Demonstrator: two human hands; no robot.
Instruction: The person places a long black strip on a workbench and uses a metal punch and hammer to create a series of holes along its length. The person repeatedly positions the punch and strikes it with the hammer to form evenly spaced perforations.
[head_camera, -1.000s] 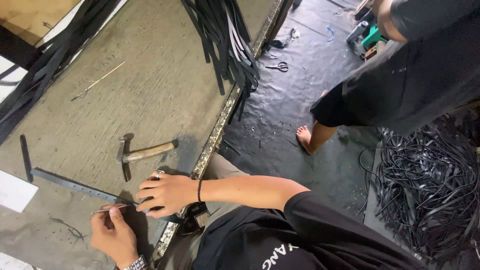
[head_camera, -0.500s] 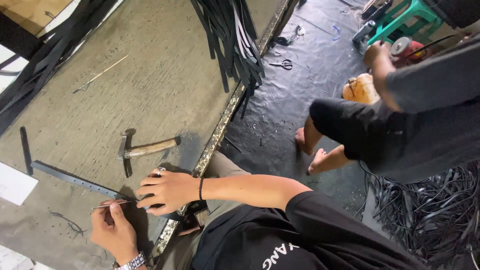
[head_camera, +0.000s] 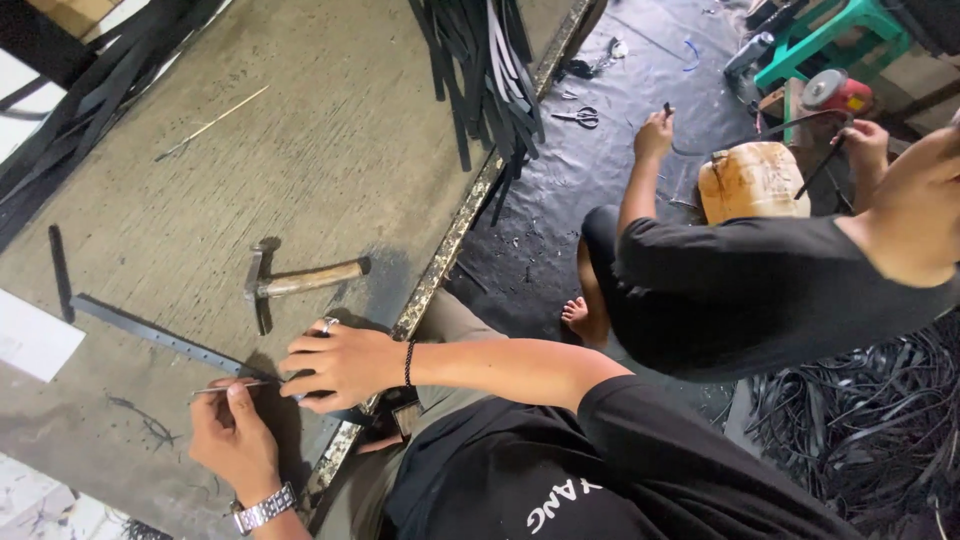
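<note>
The black strap (head_camera: 160, 338) lies flat on the surface (head_camera: 330, 170), long axis running up-left from the hands. Right hand (head_camera: 340, 365) presses its near end, fingers spread. Left hand (head_camera: 232, 432) pinches a thin metal rod (head_camera: 232, 387) just beside. A hammer (head_camera: 295, 282) rests nearby.

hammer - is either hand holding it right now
No: the hammer lies alone on the table, while the right hand presses the black strap and the left hand holds a thin metal pin.

A workshop for making straps.
A hammer (head_camera: 300, 282) lies on the worn counter (head_camera: 330, 140), black straps (head_camera: 485, 70) hang over its edge, and scissors (head_camera: 578, 117) lie on the floor (head_camera: 600, 190).
</note>
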